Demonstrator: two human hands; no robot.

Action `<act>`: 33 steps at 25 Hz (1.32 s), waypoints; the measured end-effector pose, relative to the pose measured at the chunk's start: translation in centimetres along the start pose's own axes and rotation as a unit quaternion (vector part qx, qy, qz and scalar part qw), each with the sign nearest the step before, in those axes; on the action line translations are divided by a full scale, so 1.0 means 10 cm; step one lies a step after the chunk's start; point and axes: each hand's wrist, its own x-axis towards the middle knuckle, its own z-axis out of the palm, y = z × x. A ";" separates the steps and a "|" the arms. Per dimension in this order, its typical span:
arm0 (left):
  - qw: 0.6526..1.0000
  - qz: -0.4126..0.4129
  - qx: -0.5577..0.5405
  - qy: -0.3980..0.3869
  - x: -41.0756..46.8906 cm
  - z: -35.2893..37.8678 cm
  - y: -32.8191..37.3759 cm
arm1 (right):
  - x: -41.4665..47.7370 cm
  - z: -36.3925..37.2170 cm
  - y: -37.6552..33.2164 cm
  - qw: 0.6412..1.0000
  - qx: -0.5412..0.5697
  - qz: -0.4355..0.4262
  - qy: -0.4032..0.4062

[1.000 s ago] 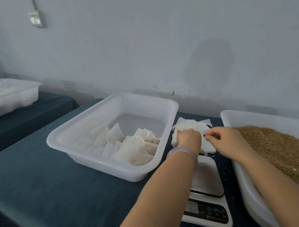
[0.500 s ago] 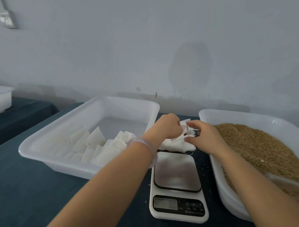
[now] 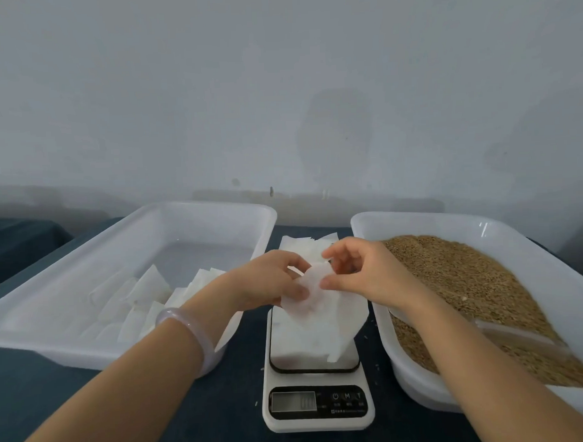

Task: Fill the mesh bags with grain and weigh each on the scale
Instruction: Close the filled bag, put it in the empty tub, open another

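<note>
Pulled one empty mesh bag off the stack at 12 o'clock and brought it over the platter of the scale. Pinched its top edge with fingers of left hand and right hand, apparently parting the mouth. Left it unfilled, with grain in the tub at 3 o'clock yet to be scooped.

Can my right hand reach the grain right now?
Probably yes: the right hand is just beside the grain, the tub is open on top, nothing between them. But it pinches the mesh bag together with the left hand, so it must let go first.
</note>
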 end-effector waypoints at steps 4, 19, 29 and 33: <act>0.999 -0.021 0.022 -0.023 0.02 0.02 -0.05 | -0.02 -0.04 0.06 0.999 -0.013 0.027 0.018; 0.993 0.014 -0.109 0.042 -0.02 0.05 -0.09 | 0.06 -0.05 0.09 0.997 0.003 0.027 0.070; 0.902 0.056 -0.214 0.370 0.06 -0.06 -0.13 | 0.83 -0.10 -0.09 0.980 0.072 -0.019 0.183; 0.867 0.057 -0.234 0.437 0.04 -0.10 -0.15 | 1.07 0.03 0.13 0.977 0.016 -0.026 0.211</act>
